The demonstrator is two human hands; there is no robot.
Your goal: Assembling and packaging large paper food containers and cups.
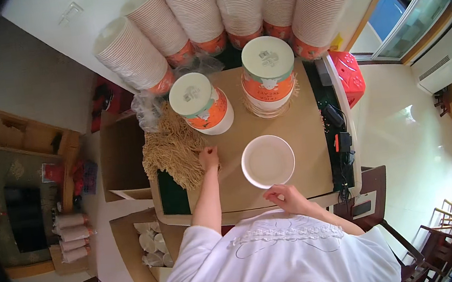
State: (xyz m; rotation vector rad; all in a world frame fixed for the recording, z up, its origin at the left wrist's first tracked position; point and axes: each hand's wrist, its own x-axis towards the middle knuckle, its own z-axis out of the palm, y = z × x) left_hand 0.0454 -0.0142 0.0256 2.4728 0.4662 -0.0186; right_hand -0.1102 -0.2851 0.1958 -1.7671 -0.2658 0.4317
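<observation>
Left hand (209,158) curled at 4 o'clock of tan strand pile (171,150); right hand (288,197) loosely bent at 5 o'clock of white bowl (268,162). Can't tell if either grips. Pile at bowl's 9 o'clock, presumably for left-hand reach; bowl mouth-up.

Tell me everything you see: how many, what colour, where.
Table: one, brown, green, centre.
Bowl: one, white, table's front.
Printed tubs: at least two, orange, white, green, mid-table.
Cup stacks: six, white and orange, table's far side.
Stringy bundle: one, tan, table's left.
Cabled gadgets: several, mostly black, table's right.
Stool: one visible, red, right.
Boxes: several, brown, left floor.
Chairs: several, brown, far right.
Left hand: one, bare, at bundle.
Right hand: one, bare, by bowl.
</observation>
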